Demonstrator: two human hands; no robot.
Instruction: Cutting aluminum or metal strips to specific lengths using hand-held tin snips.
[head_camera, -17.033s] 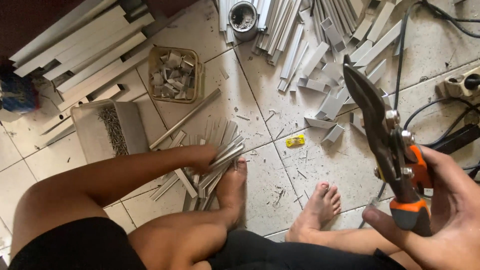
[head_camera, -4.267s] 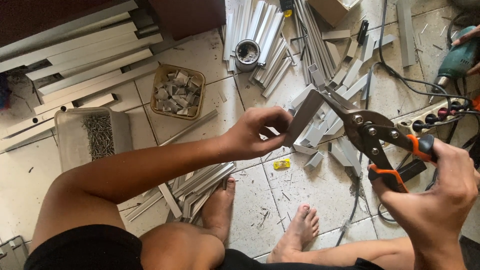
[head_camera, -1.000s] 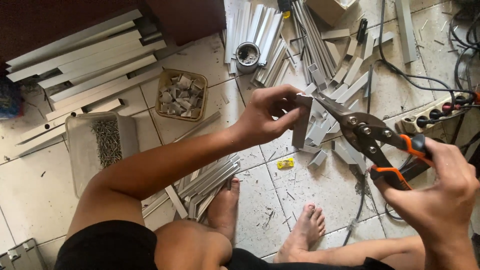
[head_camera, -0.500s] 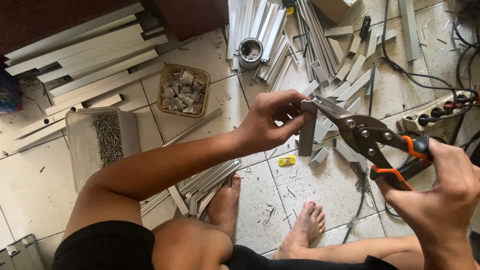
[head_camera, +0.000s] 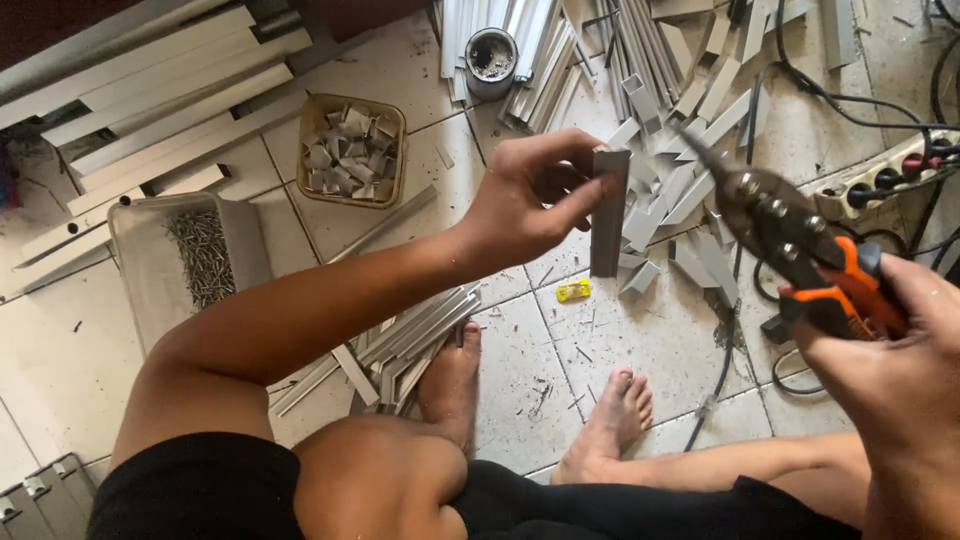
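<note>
Short grey metal channel piece (head_camera: 607, 215) pinched upright near top by left hand (head_camera: 525, 195), likely light, stiff, sharp-edged; right hand (head_camera: 895, 350) clenched around orange-handled snips (head_camera: 790, 245).

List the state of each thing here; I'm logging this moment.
Metal strip: upright, pinched in the left hand.
Snips: gripped in the right hand, clear of the strip.
Brown tray: holds small metal offcuts.
Clear tub: holds nails.
Power strip: plugs inserted.
</note>
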